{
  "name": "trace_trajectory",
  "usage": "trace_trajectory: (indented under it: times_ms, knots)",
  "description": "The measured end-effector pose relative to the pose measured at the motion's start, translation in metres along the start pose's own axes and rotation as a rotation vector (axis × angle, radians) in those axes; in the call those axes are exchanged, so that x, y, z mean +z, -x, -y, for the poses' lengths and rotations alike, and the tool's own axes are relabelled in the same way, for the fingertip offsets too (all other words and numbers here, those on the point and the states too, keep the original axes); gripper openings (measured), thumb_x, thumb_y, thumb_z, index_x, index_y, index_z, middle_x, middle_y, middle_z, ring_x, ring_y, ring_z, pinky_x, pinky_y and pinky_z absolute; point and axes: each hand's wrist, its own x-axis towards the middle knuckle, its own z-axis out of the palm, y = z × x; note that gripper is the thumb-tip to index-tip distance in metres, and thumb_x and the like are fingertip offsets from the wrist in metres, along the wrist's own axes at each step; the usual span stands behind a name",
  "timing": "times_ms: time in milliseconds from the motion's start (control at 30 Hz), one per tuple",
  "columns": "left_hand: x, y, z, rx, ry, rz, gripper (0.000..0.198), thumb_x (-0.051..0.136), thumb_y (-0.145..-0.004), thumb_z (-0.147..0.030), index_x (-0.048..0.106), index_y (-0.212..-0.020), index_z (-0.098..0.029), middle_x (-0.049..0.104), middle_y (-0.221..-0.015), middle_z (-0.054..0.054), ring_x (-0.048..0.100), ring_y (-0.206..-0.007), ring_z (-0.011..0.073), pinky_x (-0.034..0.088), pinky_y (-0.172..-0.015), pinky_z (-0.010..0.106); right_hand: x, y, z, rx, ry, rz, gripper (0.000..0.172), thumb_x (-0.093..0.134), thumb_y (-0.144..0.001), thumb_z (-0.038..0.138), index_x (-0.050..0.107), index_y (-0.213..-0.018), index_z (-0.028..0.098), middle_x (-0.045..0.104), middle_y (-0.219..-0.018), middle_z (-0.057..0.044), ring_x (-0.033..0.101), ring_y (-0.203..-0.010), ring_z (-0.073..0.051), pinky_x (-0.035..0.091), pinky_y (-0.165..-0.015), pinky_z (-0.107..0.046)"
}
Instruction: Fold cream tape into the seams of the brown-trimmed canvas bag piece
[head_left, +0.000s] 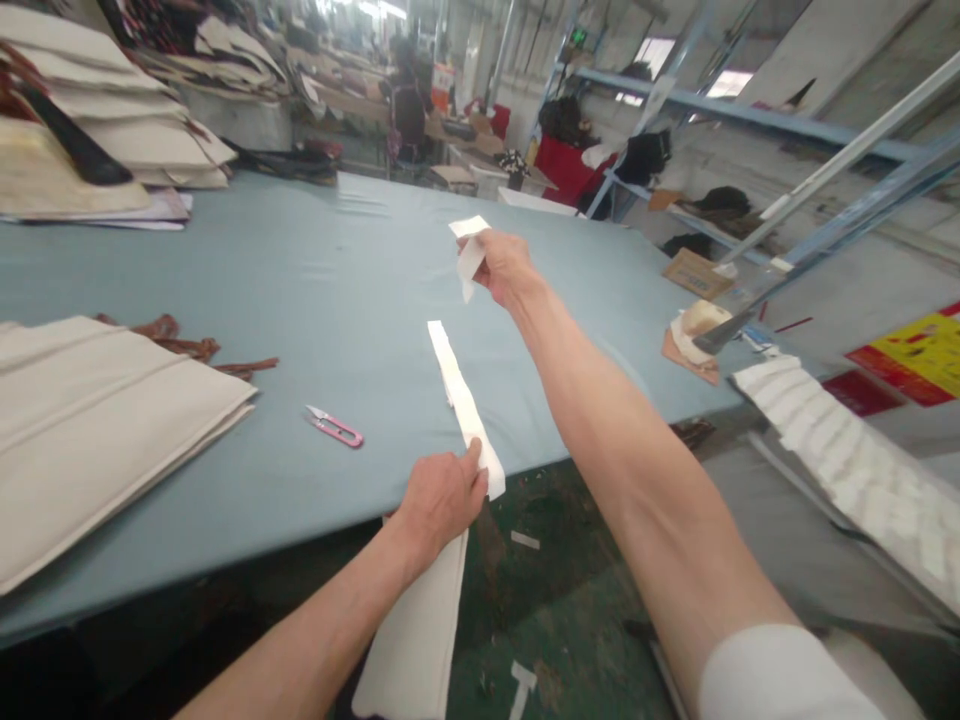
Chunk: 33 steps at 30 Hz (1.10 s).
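My left hand (442, 500) is at the near edge of the table, its thumb and fingers closed on the lower end of a long white strip (459, 388). That strip lies on the blue-green tabletop and its near end hangs over the edge. Farther out, my right hand (502, 264) pinches a short piece of white strip (471, 262), which bends over the fingers and dangles above the table. Pink thread snips (335, 427) lie to the left of the long strip. Below my left hand, a cream fabric panel (420, 630) hangs beneath the table edge.
Cream fabric pieces (97, 420) with brown straps (202, 345) cover the left side of the table (360, 280). More cream pieces (112, 100) are stacked at the back left. A tape roll (705, 320) sits near the right edge. White scraps (525, 540) lie on the floor.
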Motion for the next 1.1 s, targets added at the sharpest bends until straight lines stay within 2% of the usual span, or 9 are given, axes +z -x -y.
trace_trajectory:
  times_ms: [133, 233, 367, 467, 533, 633, 733, 900, 1100]
  knots:
    - [-0.001, 0.0, 0.023, 0.03, 0.255, -0.078, 0.044, 0.063, -0.109, -0.035, 0.065, -0.149, -0.017, 0.08, -0.101, 0.005, 0.077, -0.092, 0.0246, 0.061, -0.094, 0.047, 0.026, 0.061, -0.003, 0.172, -0.133, 0.163, 0.024, 0.055, -0.11, 0.016, 0.063, -0.088, 0.019, 0.075, -0.074, 0.002, 0.068, -0.063, -0.01, 0.059, -0.068, -0.022]
    - [-0.005, 0.017, 0.039, 0.034, 0.488, -0.162, 0.053, 0.049, -0.11, -0.039, 0.063, -0.154, -0.012, 0.079, -0.086, 0.004, 0.072, -0.08, 0.0233, 0.058, -0.083, 0.037, 0.036, 0.122, -0.013, 0.282, -0.204, 0.271, 0.025, 0.051, -0.112, 0.016, 0.062, -0.089, 0.02, 0.076, -0.073, 0.001, 0.069, -0.059, -0.011, 0.059, -0.059, -0.021]
    - [-0.011, 0.074, 0.049, 0.022, 0.736, -0.212, 0.068, 0.052, -0.105, -0.055, 0.062, -0.156, -0.011, 0.079, -0.084, 0.005, 0.07, -0.075, 0.0237, 0.059, -0.08, 0.036, 0.043, 0.201, -0.026, 0.372, -0.277, 0.375, 0.025, 0.05, -0.112, 0.019, 0.064, -0.091, 0.02, 0.078, -0.074, 0.0, 0.072, -0.06, -0.012, 0.061, -0.059, -0.02]
    - [-0.017, 0.137, 0.054, 0.017, 0.858, -0.218, 0.062, 0.055, -0.103, -0.059, 0.074, -0.144, -0.017, 0.084, -0.103, 0.01, 0.076, -0.094, 0.0278, 0.061, -0.09, 0.038, 0.049, 0.254, -0.043, 0.402, -0.316, 0.449, 0.025, 0.055, -0.111, 0.027, 0.068, -0.091, 0.019, 0.078, -0.077, -0.001, 0.072, -0.061, -0.011, 0.061, -0.062, -0.021]
    - [-0.019, 0.183, 0.062, 0.01, 0.884, -0.196, 0.046, 0.064, -0.099, -0.057, 0.088, -0.112, -0.02, 0.084, -0.097, 0.009, 0.076, -0.101, 0.0312, 0.061, -0.093, 0.037, 0.052, 0.285, -0.057, 0.308, -0.242, 0.5, 0.026, 0.07, -0.103, 0.042, 0.071, -0.089, 0.019, 0.079, -0.078, -0.002, 0.071, -0.061, -0.012, 0.059, -0.062, -0.022]
    - [-0.019, 0.247, 0.082, -0.131, 0.867, -0.202, 0.052, 0.066, -0.095, -0.067, 0.087, -0.078, -0.022, 0.08, -0.077, 0.007, 0.073, -0.077, 0.0285, 0.06, -0.07, 0.032, 0.054, 0.326, -0.075, 0.122, -0.042, 0.581, 0.042, 0.08, -0.089, 0.061, 0.073, -0.09, 0.02, 0.078, -0.077, -0.003, 0.068, -0.063, -0.014, 0.055, -0.06, -0.024]
    - [-0.02, 0.294, 0.103, -0.273, 0.887, -0.317, 0.051, 0.067, -0.092, -0.07, 0.09, -0.093, -0.024, 0.081, -0.083, 0.006, 0.075, -0.082, 0.0298, 0.061, -0.071, 0.032, 0.055, 0.36, -0.085, 0.013, 0.148, 0.665, 0.048, 0.073, -0.093, 0.067, 0.072, -0.087, 0.02, 0.076, -0.075, -0.004, 0.061, -0.059, -0.013, 0.048, -0.056, -0.025]
    - [-0.026, 0.326, 0.111, -0.345, 0.978, -0.423, 0.057, 0.063, -0.094, -0.073, 0.088, -0.12, -0.028, 0.084, -0.122, 0.007, 0.072, -0.122, 0.035, 0.058, -0.109, 0.042, 0.063, 0.399, -0.089, -0.062, 0.339, 0.752, 0.049, 0.061, -0.102, 0.063, 0.065, -0.077, 0.021, 0.069, -0.068, -0.002, 0.052, -0.056, -0.012, 0.039, -0.054, -0.026]
    - [-0.03, 0.334, 0.09, -0.145, 1.495, -0.196, 0.062, 0.079, -0.087, -0.064, 0.081, -0.132, -0.021, 0.086, -0.103, 0.011, 0.08, -0.1, 0.0338, 0.063, -0.096, 0.045, 0.065, 0.424, -0.094, -0.175, 0.503, 0.902, 0.051, 0.06, -0.105, 0.055, 0.057, -0.068, 0.021, 0.058, -0.063, 0.002, 0.048, -0.058, -0.012, 0.035, -0.058, -0.026]
